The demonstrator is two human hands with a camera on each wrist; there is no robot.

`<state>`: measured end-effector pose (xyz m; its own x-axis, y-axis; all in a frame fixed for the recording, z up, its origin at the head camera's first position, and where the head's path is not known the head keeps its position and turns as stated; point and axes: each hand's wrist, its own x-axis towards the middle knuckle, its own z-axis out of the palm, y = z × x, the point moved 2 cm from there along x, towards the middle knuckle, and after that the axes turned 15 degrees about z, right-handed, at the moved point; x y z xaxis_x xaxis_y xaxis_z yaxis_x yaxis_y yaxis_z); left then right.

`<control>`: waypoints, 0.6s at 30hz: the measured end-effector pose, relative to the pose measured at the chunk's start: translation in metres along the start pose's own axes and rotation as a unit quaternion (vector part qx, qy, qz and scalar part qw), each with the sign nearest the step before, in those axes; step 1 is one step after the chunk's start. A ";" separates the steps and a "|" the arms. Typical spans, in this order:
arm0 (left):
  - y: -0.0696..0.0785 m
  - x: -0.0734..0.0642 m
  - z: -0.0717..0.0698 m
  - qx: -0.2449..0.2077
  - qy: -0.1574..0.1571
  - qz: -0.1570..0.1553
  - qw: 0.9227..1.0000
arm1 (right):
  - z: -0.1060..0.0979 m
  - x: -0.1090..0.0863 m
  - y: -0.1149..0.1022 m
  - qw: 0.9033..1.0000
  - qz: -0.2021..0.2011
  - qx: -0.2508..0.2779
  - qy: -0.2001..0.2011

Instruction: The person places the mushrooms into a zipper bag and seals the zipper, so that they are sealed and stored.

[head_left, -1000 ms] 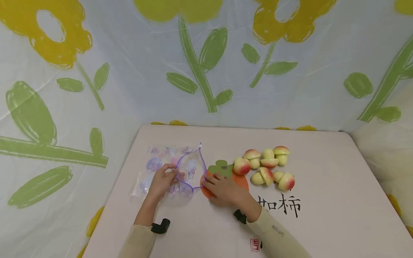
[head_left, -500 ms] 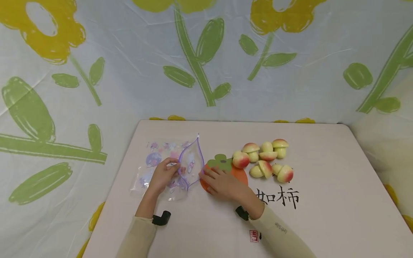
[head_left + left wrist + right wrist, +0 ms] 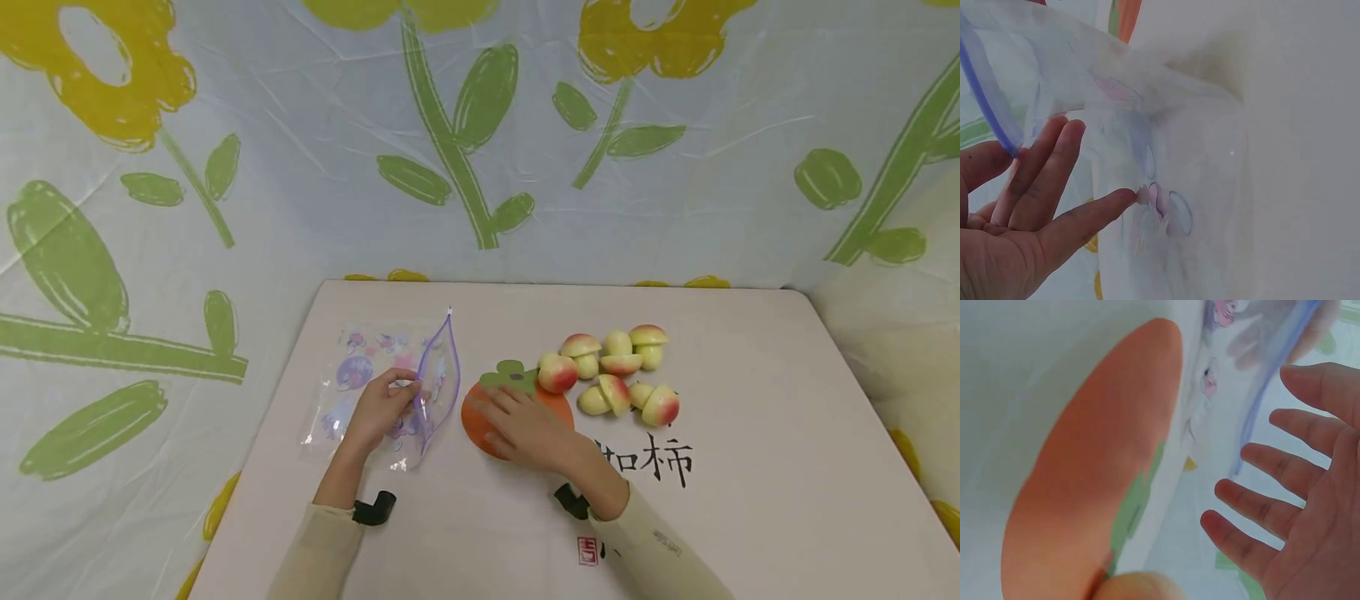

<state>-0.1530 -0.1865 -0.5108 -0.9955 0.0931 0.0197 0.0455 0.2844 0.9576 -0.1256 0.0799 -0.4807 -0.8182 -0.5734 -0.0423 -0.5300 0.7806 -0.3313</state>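
A clear zip bag with purple and pink prints lies on the left of the table, its purple-edged mouth gaping to the right. My left hand pinches the near side of that mouth between thumb and fingers; in the left wrist view the thumb meets the purple strip. Just right of the bag, my right hand spreads its fingers over an orange persimmon print, holding nothing. The right wrist view shows those fingers apart from one another. Several yellow-and-red toy mushrooms lie beyond the right hand.
The pale table carries black written characters and a red seal print. Behind and beside it hangs a white cloth with flower patterns. Black wrist mounts sit on both wrists.
My right hand has let go of the bag's right edge and moved slightly right. The bag's mouth has narrowed and sprung back leftward. My left hand keeps its hold. The head view has tilted slightly.
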 end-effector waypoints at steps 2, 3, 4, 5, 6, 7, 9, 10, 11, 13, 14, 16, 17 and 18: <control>0.000 0.000 0.000 0.002 -0.001 -0.003 1.000 | -0.005 -0.004 0.002 1.000 -0.004 0.005 0.021; 0.000 0.000 0.001 0.001 -0.002 -0.004 1.000 | -0.007 -0.007 0.004 0.999 -0.004 0.009 0.032; 0.000 0.000 0.001 -0.001 -0.003 -0.004 1.000 | -0.010 -0.010 0.006 0.999 -0.003 0.015 0.042; 0.000 0.000 0.001 -0.003 -0.005 -0.005 1.000 | -0.012 -0.012 0.008 0.998 -0.002 0.019 0.053; 0.000 -0.001 0.001 -0.004 -0.007 -0.006 1.000 | -0.014 -0.016 0.011 0.997 0.000 0.028 0.066; 0.000 -0.001 0.002 -0.007 -0.008 -0.007 1.000 | -0.017 -0.019 0.013 0.996 0.003 0.037 0.078; 0.000 -0.001 0.002 -0.008 -0.012 -0.011 1.000 | -0.021 -0.025 0.019 0.993 0.007 0.061 0.101; 0.000 -0.002 0.002 -0.005 -0.014 -0.013 1.000 | -0.024 -0.028 0.022 0.991 0.009 0.072 0.112; 0.000 -0.002 0.003 -0.002 -0.015 -0.015 1.000 | -0.026 -0.031 0.025 0.989 0.010 0.081 0.126; -0.001 -0.002 0.003 0.006 -0.018 -0.015 1.000 | -0.030 -0.038 0.033 0.984 0.022 0.101 0.143; -0.001 -0.002 0.003 0.013 -0.017 -0.013 1.000 | -0.033 -0.042 0.036 0.982 0.031 0.109 0.151; 0.000 -0.002 0.004 0.024 -0.015 -0.009 1.000 | -0.038 -0.049 0.044 0.977 0.048 0.124 0.166; 0.000 -0.001 0.004 0.030 -0.014 -0.006 0.999 | -0.041 -0.052 0.048 0.974 0.058 0.135 0.173; 0.001 -0.001 0.004 0.035 -0.013 -0.004 0.999 | -0.044 -0.056 0.052 0.971 0.072 0.146 0.175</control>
<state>-0.1514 -0.1822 -0.5112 -0.9933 0.1153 0.0027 0.0434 0.3519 0.9350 -0.1172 0.1636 -0.4543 -0.9318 -0.3044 0.1978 -0.3606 0.7129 -0.6015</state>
